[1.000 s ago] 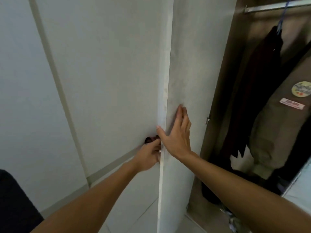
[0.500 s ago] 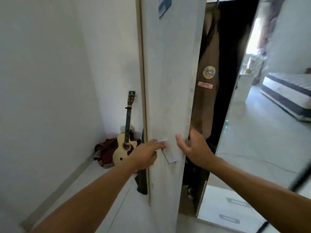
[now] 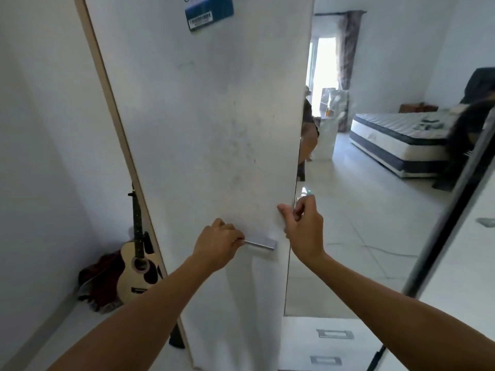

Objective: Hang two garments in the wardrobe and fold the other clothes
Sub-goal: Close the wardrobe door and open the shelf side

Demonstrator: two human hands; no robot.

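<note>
The white wardrobe door (image 3: 214, 129) is standing upright through the middle of the view, from 12 o'clock down to 6 o'clock. The left hand (image 3: 217, 245) is curling its fingers round the left end of the silver handle (image 3: 261, 244) on the door's face. The right hand (image 3: 302, 228) is gripping the door's right edge just at 2 o'clock from the handle, thumb on the front face and fingers hooked behind the edge. A blue sticker (image 3: 209, 10) is sitting at the door's top, at 12 o'clock. A guitar (image 3: 138, 266) is leaning against the wall at 8 o'clock beside a dark red bag (image 3: 97, 285). At 3 o'clock a mattress (image 3: 401, 140) is lying on the tiled floor (image 3: 356, 236). White drawers (image 3: 329, 344) are showing at 5 o'clock. The garments are not in sight.
</note>
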